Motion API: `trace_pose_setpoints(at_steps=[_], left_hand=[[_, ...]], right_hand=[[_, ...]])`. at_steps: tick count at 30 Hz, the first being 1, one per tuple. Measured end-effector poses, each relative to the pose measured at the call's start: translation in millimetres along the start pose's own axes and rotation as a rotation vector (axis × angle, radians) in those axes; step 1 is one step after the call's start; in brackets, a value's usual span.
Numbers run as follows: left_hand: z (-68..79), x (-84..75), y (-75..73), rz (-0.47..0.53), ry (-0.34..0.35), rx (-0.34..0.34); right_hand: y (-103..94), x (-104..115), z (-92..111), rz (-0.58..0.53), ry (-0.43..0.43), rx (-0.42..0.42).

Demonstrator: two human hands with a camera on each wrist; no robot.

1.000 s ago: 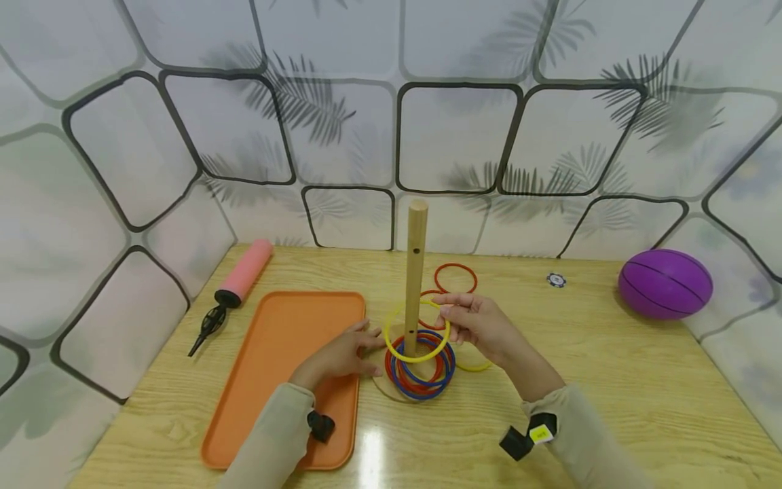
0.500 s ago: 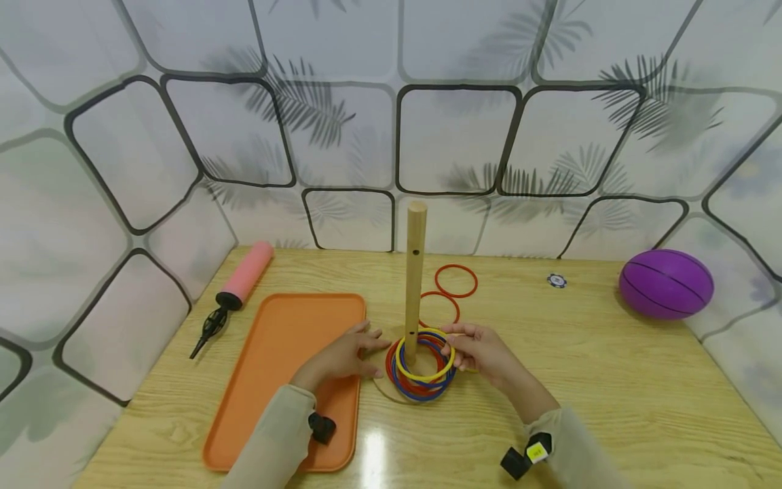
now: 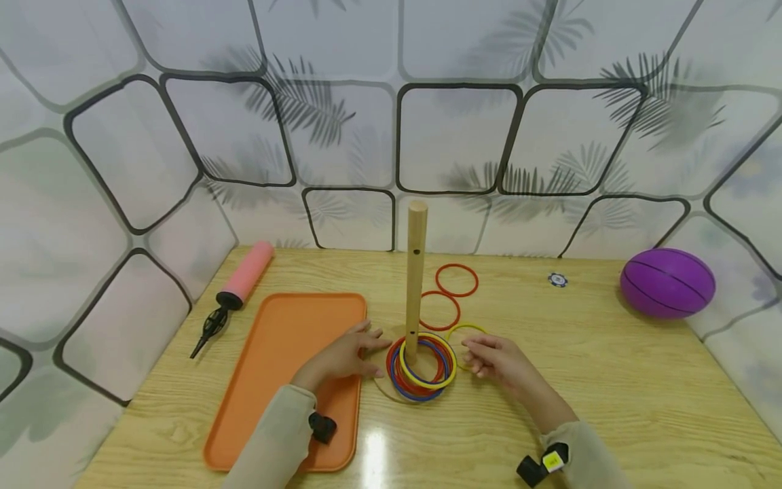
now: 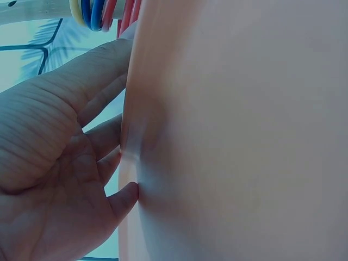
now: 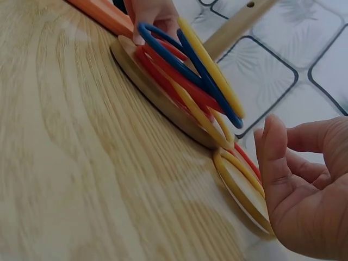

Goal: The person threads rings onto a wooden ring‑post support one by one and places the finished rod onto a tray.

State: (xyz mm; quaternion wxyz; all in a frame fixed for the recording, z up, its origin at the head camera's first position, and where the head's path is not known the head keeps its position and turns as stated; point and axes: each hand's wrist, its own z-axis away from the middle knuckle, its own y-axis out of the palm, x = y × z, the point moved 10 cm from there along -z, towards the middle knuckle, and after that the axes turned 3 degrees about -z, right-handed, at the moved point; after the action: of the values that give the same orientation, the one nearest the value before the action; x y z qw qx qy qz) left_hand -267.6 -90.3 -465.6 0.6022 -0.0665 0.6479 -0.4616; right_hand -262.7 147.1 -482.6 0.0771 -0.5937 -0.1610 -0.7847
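Observation:
An upright wooden post (image 3: 417, 272) rises from a round wooden base (image 5: 130, 65). Stacked around its foot are several red, blue and yellow rings, with a yellow ring (image 3: 455, 370) on top, tilted over a blue ring (image 5: 201, 70) in the right wrist view. My right hand (image 3: 501, 363) is just right of the stack, fingers bent, nothing between thumb and fingertips. Under its fingers a loose yellow ring (image 3: 467, 326) lies on the table beside the base. My left hand (image 3: 342, 356) lies over the right edge of the orange tray (image 3: 287, 353), fingers spread towards the stack.
Two loose red rings (image 3: 458, 309) lie behind the post. A pink hand pump (image 3: 247, 272) with a black end sits left of the tray. Further right are a poker chip (image 3: 557, 280) and a purple ball (image 3: 667, 283). A patterned wall covering closes off the back.
My right hand lowered the yellow ring around the post onto the stack, let go of it and drew back to the right. My left hand stays where it was.

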Motion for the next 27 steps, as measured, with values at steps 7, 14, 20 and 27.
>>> trace_pose_setpoints(at_steps=[7, 14, 20, 27], left_hand=[[0.5, -1.0, 0.5, -0.012, 0.015, -0.001], [0.8, -1.7, 0.8, -0.009, 0.011, -0.001], [0.1, -2.6, -0.4, -0.024, 0.019, -0.005], [-0.9, -2.2, -1.3, -0.030, 0.028, -0.011]], right_hand=[[-21.9, -2, 7, 0.006, -0.003, -0.046], [-40.2, 1, 10, 0.047, 0.002, -0.053], [-52.5, 6, 5, 0.086, -0.023, -0.016], [-67.8, 10, -5, 0.222, -0.040, -0.049]])
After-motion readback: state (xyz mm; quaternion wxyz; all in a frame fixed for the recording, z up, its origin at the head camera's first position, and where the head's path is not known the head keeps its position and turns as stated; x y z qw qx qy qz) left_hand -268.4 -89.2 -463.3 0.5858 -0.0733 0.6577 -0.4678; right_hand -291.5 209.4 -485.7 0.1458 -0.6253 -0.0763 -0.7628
